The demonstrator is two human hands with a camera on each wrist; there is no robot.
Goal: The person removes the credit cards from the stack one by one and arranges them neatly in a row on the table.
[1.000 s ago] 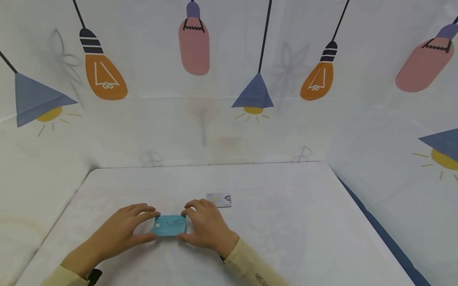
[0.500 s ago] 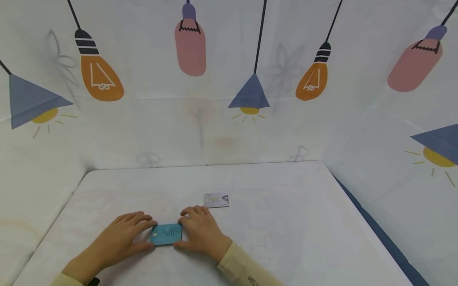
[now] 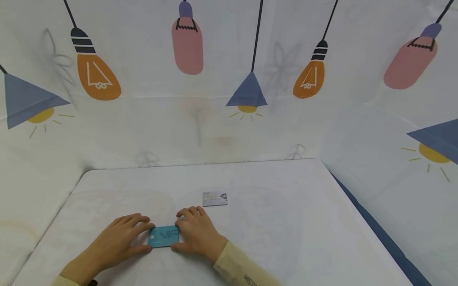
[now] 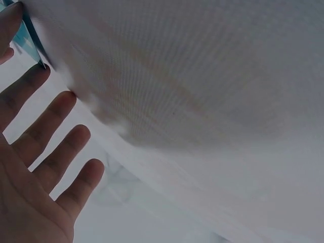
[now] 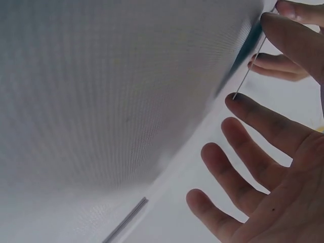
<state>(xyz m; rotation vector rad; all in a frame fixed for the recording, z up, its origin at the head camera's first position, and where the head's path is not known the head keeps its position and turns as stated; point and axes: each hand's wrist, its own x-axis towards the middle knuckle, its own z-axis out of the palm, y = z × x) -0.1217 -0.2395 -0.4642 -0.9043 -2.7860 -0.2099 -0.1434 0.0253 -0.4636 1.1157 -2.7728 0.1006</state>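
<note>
Fingers and thumbs of the left hand (image 3: 119,239) and right hand (image 3: 199,234) pinch a blue card (image 3: 163,236) by its ends at the white tabletop (image 3: 272,226) — a pale card (image 3: 214,199) lying beyond, white walls (image 3: 161,127) with printed lamps (image 3: 247,92) around.

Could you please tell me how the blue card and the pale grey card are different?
The blue card bears large dark letters; the pale grey card has a dark pattern at one end. The blue card is held between the left hand and right hand; the pale grey card lies on the table, held by neither. Both are flat rectangles.
</note>
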